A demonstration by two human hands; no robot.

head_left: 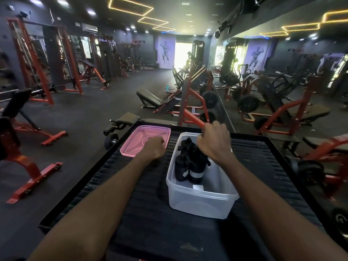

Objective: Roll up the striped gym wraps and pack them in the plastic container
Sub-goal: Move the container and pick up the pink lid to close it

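A clear plastic container (199,200) stands on a black ribbed platform (263,166). Inside it lie rolled black gym wraps with grey stripes (195,171), standing side by side. My right hand (214,142) is over the far end of the container, its fingers curled round the top of a black wrap there. My left hand (154,147) hovers to the left of the container with its fingers curled, near the edge of a pink lid (141,136); I see nothing in it.
The pink lid lies upturned on the platform's far left corner. Red and black gym machines (192,102), benches and weight plates surround the platform. A mirror wall (282,72) runs along the right. Open dark floor (84,110) lies to the left.
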